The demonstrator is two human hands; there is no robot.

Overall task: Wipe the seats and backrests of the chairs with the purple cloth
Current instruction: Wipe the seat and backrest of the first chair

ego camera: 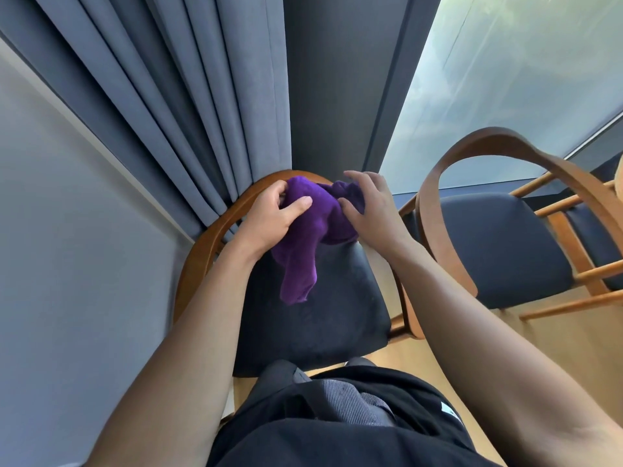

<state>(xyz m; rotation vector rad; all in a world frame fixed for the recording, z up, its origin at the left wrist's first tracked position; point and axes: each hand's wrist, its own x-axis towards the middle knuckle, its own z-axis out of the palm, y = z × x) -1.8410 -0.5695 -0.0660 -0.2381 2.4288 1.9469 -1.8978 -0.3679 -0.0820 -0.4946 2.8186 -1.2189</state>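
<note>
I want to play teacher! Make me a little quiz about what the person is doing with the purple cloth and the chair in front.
1. True or false: the purple cloth lies flat on the floor.
2. What holds the cloth? A: the left hand only. B: the right hand only. C: both hands.
3. What hangs right behind the backrest of the near chair?

Key
1. False: it is bunched up in the air above the seat.
2. C.
3. The curtain.
</note>
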